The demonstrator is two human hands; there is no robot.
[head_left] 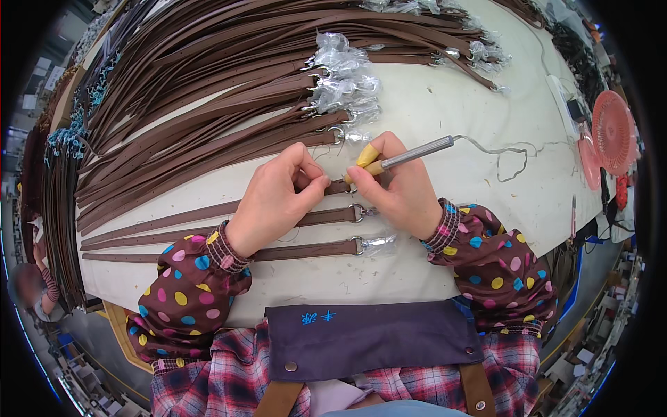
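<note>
I have the right hand (406, 194) with its grip pinching a corded, pen-like tool (420, 151), the tool's lower end close beside the ringed end of a brown strap (338, 187) on the pale counter (445, 104). The left hand (278, 194) curls over that strap near its end; from here its fingers hide too much, so I can't tell whether its grip is pinching. Two similar straps (313, 250) lie nearer the person.

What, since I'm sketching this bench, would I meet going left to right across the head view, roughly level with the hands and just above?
Hanging dark straps → left hand → right hand → thin grey cord → round pink plastic object.
</note>
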